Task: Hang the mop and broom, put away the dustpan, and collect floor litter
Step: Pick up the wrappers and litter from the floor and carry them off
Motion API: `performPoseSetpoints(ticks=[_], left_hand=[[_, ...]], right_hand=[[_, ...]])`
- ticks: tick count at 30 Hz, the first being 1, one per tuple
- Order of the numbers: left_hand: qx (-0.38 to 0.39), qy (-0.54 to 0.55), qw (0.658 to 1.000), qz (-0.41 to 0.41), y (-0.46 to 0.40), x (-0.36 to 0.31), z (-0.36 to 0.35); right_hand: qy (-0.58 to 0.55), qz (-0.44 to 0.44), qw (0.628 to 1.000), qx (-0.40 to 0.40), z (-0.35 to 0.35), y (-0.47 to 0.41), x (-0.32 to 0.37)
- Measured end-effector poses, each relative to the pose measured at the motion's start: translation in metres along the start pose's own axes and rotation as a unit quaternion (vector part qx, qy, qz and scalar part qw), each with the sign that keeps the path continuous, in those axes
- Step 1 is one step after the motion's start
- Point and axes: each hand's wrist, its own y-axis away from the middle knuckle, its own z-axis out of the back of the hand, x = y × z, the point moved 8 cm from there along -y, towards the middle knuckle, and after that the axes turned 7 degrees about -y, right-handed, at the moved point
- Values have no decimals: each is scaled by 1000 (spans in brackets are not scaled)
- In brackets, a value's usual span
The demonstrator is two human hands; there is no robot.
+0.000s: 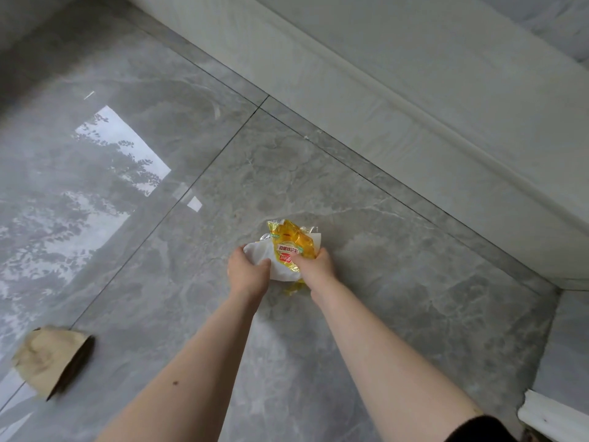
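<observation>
1. My left hand (247,269) is closed on a crumpled white tissue (280,266), with the fingers curled around its left edge and the thumb pressed into the paper.
2. My right hand (315,266) grips a yellow snack wrapper (291,239) that has a red logo and printed characters. The thumb lies on top of its near end and the other fingers wrap the right side.
3. The wrapper lies over the tissue, and both hands hold the bundle together, low over the grey marbled floor tiles (382,282). I cannot tell whether the bundle touches the tile.
4. A little yellow shows below my right wrist, where part of the wrapper hangs down.
5. A piece of brown paper litter (47,358) sits on the floor to my left, well apart from my hands.
6. A pale wall with a baseboard (414,145) runs diagonally on the right.
7. The glossy floor reflects a bright window and tree leaves on the left.
</observation>
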Motion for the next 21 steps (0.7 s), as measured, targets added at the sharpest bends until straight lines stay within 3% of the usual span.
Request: performPoseSetpoints(ticks=[10,15,21], left_hand=[[33,5,999,18,15,-1,20],[-1,42,999,21,46,-6,70],[-59,100,991,65,99,9,149]], right_hand=[[38,2,999,-10,-6,28,10],[38,37,998,-16,-24,74,34],[96,30,994,39,-61,153,50]])
